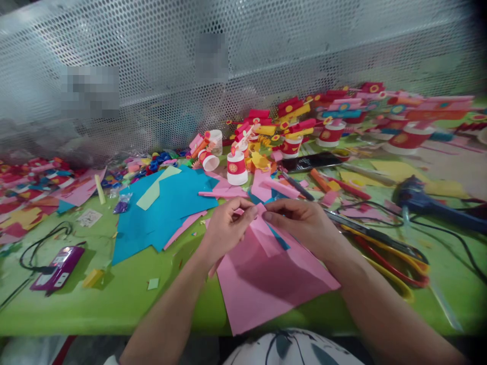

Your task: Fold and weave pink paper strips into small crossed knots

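Observation:
My left hand (231,227) and my right hand (304,220) come close together near the table's front edge. Between them is a small pink paper piece (264,237), its upper edge pinched by the thumb and fingers of both hands. Beneath it lies a larger pink paper sheet (272,294), reaching the front of the table. A sliver of blue paper shows beside the small piece. Just beyond the hands, a white paper cup (236,168) with a red band stands upright. Scissors (384,253) with red and yellow handles lie right of my right hand.
Blue paper sheets (163,208) lie to the left, near a purple power strip (59,268) with a black cable. A glue gun (437,203) rests at the right. Several decorated paper cups (331,133) line the back before a perforated metal screen (152,61).

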Demonstrator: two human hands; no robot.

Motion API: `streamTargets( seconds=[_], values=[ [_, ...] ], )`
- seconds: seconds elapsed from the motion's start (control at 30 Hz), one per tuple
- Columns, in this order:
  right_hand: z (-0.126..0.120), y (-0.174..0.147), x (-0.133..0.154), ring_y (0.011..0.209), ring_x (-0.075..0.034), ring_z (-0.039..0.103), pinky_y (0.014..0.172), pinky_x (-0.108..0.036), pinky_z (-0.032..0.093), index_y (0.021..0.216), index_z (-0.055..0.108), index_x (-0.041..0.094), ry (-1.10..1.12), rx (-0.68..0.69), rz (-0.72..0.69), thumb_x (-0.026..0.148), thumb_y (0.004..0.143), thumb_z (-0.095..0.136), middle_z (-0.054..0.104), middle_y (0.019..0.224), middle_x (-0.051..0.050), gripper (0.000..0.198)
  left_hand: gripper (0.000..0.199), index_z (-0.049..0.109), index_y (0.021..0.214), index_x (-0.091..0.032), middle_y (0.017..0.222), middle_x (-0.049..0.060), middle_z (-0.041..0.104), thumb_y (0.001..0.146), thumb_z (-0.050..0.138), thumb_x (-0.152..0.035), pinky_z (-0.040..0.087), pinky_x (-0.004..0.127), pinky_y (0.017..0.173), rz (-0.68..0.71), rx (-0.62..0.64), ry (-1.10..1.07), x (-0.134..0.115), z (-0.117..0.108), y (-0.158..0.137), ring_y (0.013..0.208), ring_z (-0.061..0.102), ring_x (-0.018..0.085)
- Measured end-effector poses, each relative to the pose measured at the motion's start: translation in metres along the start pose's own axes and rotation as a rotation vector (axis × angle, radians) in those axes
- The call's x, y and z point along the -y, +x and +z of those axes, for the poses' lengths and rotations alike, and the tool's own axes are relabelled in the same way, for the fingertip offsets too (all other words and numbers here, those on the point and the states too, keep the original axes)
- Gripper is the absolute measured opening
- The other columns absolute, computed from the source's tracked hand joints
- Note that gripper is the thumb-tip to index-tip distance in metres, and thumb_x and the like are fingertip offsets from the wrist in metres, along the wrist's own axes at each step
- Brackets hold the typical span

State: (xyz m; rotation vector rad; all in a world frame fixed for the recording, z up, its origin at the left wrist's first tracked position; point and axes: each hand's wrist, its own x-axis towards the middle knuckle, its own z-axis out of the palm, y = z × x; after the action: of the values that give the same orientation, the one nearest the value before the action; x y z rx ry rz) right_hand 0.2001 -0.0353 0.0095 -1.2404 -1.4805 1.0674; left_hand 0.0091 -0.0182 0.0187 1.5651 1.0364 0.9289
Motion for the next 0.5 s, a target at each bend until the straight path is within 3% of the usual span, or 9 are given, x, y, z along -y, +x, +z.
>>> streamTargets(
  seconds=[0.2,0.33,0.5],
  values=[
    [0.0013,0.0014,-0.0005,0.060,-0.013,0.054,0.052,-0.026,0.040,0.090,0.079,0.019,-0.043,0.006,0.000,0.044,0.082,0.074,0.070,0.075,-0.002,0.027,0.025,0.061,0.083,-0.019,0.080,0.000,0.065,0.093,0.061,-0.041,0.039,0.022,0.057,0.065,-0.004,0.065,0.0015,-0.0011,0.0013,0.062,0.053,0.009],
    [0.0018,0.0022,-0.0017,0.066,-0.014,0.056,0.058,-0.026,0.044,0.089,0.078,0.020,-0.018,0.049,-0.016,0.043,0.081,0.076,0.070,0.078,-0.001,0.024,0.024,0.062,0.083,-0.018,0.079,0.000,0.063,0.094,0.060,-0.039,0.042,0.023,0.065,0.090,0.007,0.050,0.0034,-0.0020,0.0035,0.072,0.057,0.012],
    [0.0019,0.0024,-0.0057,0.079,-0.019,0.063,0.069,-0.029,0.048,0.097,0.077,0.022,0.055,0.068,-0.004,0.046,0.082,0.076,0.075,0.091,-0.004,0.029,0.025,0.063,0.084,-0.018,0.077,-0.001,0.061,0.094,0.061,-0.041,0.039,0.024,0.063,0.146,0.024,0.090,0.0050,-0.0037,0.0040,0.069,0.051,0.011]
  ],
)
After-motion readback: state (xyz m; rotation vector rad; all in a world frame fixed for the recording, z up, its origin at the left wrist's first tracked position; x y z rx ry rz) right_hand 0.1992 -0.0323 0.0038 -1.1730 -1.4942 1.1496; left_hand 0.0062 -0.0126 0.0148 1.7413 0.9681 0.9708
